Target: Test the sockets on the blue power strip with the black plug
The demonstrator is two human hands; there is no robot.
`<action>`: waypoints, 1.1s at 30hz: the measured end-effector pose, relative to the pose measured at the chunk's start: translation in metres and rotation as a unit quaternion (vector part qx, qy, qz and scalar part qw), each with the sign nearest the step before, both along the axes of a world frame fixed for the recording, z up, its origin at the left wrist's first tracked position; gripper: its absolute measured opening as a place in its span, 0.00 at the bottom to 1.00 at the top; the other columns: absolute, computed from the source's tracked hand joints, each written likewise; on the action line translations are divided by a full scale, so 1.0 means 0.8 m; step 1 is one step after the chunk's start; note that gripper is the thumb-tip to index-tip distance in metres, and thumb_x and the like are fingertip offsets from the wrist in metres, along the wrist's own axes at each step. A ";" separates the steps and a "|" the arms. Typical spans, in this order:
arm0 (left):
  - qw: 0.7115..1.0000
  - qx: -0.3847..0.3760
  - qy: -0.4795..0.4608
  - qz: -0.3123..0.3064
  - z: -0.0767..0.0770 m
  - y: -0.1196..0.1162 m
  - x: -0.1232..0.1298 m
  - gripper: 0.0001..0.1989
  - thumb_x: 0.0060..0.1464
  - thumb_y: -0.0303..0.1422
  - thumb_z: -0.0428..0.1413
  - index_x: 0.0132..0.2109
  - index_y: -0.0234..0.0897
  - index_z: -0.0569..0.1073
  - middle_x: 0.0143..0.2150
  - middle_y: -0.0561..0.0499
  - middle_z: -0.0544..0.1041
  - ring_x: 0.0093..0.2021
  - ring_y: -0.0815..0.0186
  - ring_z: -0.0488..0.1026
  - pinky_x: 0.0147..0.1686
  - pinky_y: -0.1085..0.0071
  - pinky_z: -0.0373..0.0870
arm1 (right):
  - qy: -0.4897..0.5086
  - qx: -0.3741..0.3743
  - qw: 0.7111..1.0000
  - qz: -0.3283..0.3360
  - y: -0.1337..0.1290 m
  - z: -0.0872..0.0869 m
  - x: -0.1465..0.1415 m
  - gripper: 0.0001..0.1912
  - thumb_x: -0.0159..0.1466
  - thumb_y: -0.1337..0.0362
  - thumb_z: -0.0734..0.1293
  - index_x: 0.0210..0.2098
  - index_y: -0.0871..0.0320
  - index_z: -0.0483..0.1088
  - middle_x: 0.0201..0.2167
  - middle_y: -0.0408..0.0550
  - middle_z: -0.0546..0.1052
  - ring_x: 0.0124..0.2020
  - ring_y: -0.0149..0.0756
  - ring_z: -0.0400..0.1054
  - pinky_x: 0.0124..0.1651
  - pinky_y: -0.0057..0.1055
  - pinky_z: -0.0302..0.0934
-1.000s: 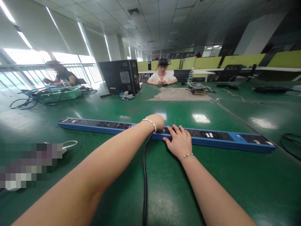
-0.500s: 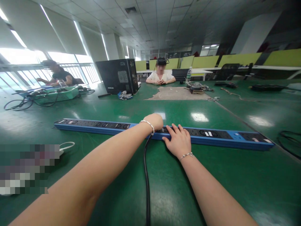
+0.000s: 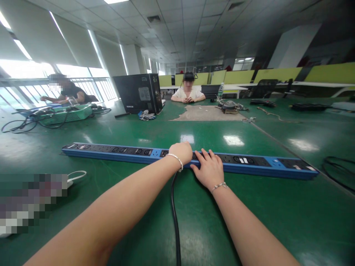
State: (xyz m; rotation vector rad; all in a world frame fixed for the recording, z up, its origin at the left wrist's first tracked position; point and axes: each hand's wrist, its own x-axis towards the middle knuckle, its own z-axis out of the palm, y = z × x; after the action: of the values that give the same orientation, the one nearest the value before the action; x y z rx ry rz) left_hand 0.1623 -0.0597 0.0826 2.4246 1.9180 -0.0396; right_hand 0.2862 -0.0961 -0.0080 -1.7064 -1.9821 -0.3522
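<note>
A long blue power strip (image 3: 244, 168) with black sockets lies across the green table. My left hand (image 3: 181, 152) is closed over the middle of the strip, knuckles up. A black cable (image 3: 174, 207) runs from beneath that hand toward the table's near edge; the cable's end is hidden by the hand. Just to the right, my right hand (image 3: 208, 166) rests on the strip with its fingers spread and its thumb at the front side.
Behind the strip stand a black computer case (image 3: 135, 94), gloves (image 3: 146, 115) and a bottle (image 3: 220, 90). A green basket (image 3: 69, 113) with cables is at the left. A pixelated object (image 3: 30, 203) lies near left. Two people sit beyond.
The view has shifted slightly, so the strip's left part appears lower. Both hands keep about the same places on the strip, my left hand still closed.
</note>
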 end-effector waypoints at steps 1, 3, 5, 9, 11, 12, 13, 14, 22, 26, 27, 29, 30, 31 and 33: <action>1.000 0.013 -0.003 -0.001 -0.002 -0.002 0.001 0.17 0.55 0.31 0.43 0.50 0.30 0.65 0.44 0.35 0.75 0.48 0.58 0.73 0.45 0.66 0.68 | 0.000 0.000 1.000 0.001 0.000 0.000 0.000 0.27 0.58 0.53 0.64 0.56 0.52 0.64 0.58 0.52 0.65 0.60 0.50 0.52 0.57 0.47 0.45; 0.999 0.042 -0.010 -0.001 -0.007 -0.004 0.002 0.16 0.55 0.31 0.43 0.47 0.29 0.66 0.42 0.35 0.76 0.46 0.58 0.74 0.43 0.67 0.69 | 0.001 0.000 1.000 0.001 0.001 0.001 0.001 0.27 0.58 0.54 0.64 0.56 0.53 0.64 0.58 0.52 0.65 0.60 0.50 0.52 0.57 0.47 0.45; 0.998 0.058 -0.016 0.001 -0.012 -0.005 0.003 0.15 0.54 0.30 0.44 0.46 0.29 0.67 0.40 0.36 0.76 0.44 0.58 0.75 0.41 0.66 0.69 | 0.004 -0.003 1.000 -0.001 0.000 0.002 0.000 0.27 0.58 0.54 0.63 0.56 0.54 0.64 0.58 0.52 0.64 0.61 0.49 0.52 0.58 0.47 0.45; 0.996 0.086 -0.032 0.007 -0.021 -0.009 0.003 0.14 0.54 0.31 0.44 0.46 0.29 0.66 0.38 0.37 0.77 0.42 0.56 0.75 0.39 0.65 0.70 | 0.018 -0.013 0.999 0.031 -0.009 0.005 -0.013 0.23 0.60 0.60 0.61 0.55 0.57 0.64 0.57 0.52 0.66 0.60 0.46 0.54 0.59 0.46 0.44; 0.995 0.096 -0.041 0.005 -0.022 -0.011 -0.002 0.15 0.56 0.32 0.42 0.46 0.30 0.66 0.36 0.38 0.77 0.41 0.57 0.76 0.37 0.66 0.69 | 0.029 -0.011 0.997 0.074 -0.013 0.004 -0.023 0.24 0.61 0.62 0.59 0.56 0.59 0.62 0.57 0.52 0.67 0.60 0.43 0.55 0.61 0.44 0.43; 0.994 0.098 -0.046 0.001 -0.022 -0.011 -0.007 0.15 0.58 0.33 0.42 0.46 0.31 0.66 0.36 0.39 0.77 0.40 0.58 0.76 0.37 0.66 0.69 | 0.034 -0.007 0.995 0.091 -0.014 0.003 -0.027 0.25 0.61 0.63 0.59 0.57 0.60 0.60 0.57 0.52 0.66 0.60 0.41 0.55 0.61 0.43 0.43; 0.994 0.099 -0.050 -0.006 -0.021 -0.011 -0.013 0.15 0.59 0.36 0.40 0.45 0.32 0.67 0.35 0.41 0.77 0.39 0.59 0.76 0.36 0.67 0.69 | 0.039 -0.002 0.994 0.102 -0.015 0.002 -0.030 0.27 0.60 0.63 0.59 0.59 0.61 0.58 0.57 0.53 0.66 0.59 0.41 0.56 0.61 0.43 0.43; 0.993 0.101 -0.054 -0.013 -0.021 -0.011 -0.021 0.17 0.60 0.38 0.39 0.43 0.34 0.68 0.35 0.42 0.77 0.38 0.60 0.76 0.36 0.68 0.69 | 0.043 0.003 0.993 0.108 -0.014 0.001 -0.032 0.29 0.60 0.63 0.59 0.60 0.61 0.55 0.58 0.53 0.65 0.59 0.41 0.56 0.61 0.43 0.44; 0.964 0.241 -0.094 -0.064 -0.066 -0.016 -0.098 0.19 0.61 0.39 0.40 0.51 0.40 0.69 0.53 0.46 0.72 0.55 0.62 0.65 0.56 0.64 0.57 | 0.031 0.018 0.993 0.117 -0.012 0.004 -0.029 0.30 0.61 0.62 0.59 0.62 0.54 0.51 0.62 0.50 0.60 0.59 0.38 0.56 0.60 0.42 0.46; 0.960 0.249 -0.105 -0.080 -0.087 -0.013 -0.106 0.21 0.61 0.40 0.39 0.53 0.39 0.68 0.53 0.45 0.72 0.55 0.60 0.65 0.56 0.61 0.57 | 0.027 0.028 0.994 0.105 -0.013 0.009 -0.042 0.26 0.62 0.63 0.58 0.60 0.54 0.55 0.61 0.50 0.62 0.58 0.38 0.58 0.60 0.43 0.46; 0.959 0.247 -0.108 -0.083 -0.089 -0.011 -0.106 0.21 0.61 0.40 0.39 0.52 0.38 0.69 0.52 0.44 0.73 0.54 0.60 0.66 0.55 0.61 0.57 | 0.033 0.034 0.994 0.096 -0.011 0.009 -0.047 0.24 0.63 0.62 0.58 0.59 0.55 0.57 0.59 0.51 0.64 0.57 0.38 0.59 0.59 0.43 0.45; 0.958 0.250 -0.117 -0.084 -0.089 -0.009 -0.104 0.21 0.61 0.40 0.38 0.51 0.37 0.69 0.51 0.44 0.73 0.52 0.59 0.67 0.54 0.61 0.58 | 0.049 0.047 0.995 0.070 -0.005 0.010 -0.058 0.21 0.64 0.60 0.57 0.55 0.58 0.61 0.55 0.53 0.69 0.54 0.39 0.63 0.59 0.44 0.46; 0.956 0.252 -0.122 -0.082 -0.089 -0.008 -0.104 0.21 0.61 0.40 0.38 0.51 0.37 0.69 0.51 0.44 0.74 0.52 0.59 0.67 0.54 0.61 0.58 | 0.055 0.053 0.995 0.056 -0.001 0.010 -0.063 0.20 0.64 0.59 0.57 0.54 0.59 0.63 0.52 0.53 0.71 0.53 0.39 0.64 0.58 0.43 0.47; 0.955 0.254 -0.126 -0.081 -0.089 -0.008 -0.103 0.21 0.61 0.40 0.38 0.51 0.37 0.69 0.51 0.44 0.74 0.52 0.60 0.67 0.54 0.62 0.58 | 0.059 0.059 0.996 0.044 0.003 0.010 -0.068 0.19 0.65 0.59 0.57 0.52 0.60 0.64 0.51 0.54 0.72 0.51 0.39 0.66 0.58 0.42 0.48; 0.954 0.255 -0.133 -0.079 -0.089 -0.007 -0.103 0.20 0.61 0.39 0.39 0.51 0.37 0.69 0.51 0.45 0.74 0.52 0.60 0.67 0.54 0.62 0.58 | 0.058 0.067 0.996 0.028 0.011 0.010 -0.074 0.17 0.65 0.61 0.56 0.49 0.61 0.67 0.48 0.53 0.74 0.49 0.38 0.68 0.56 0.39 0.51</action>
State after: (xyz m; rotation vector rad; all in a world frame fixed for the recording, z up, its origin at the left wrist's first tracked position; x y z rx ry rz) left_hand 0.0799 -0.0654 0.0117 2.6941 1.7734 0.8317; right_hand 0.2267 -0.0874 0.0003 -1.5493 -1.8748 -0.3488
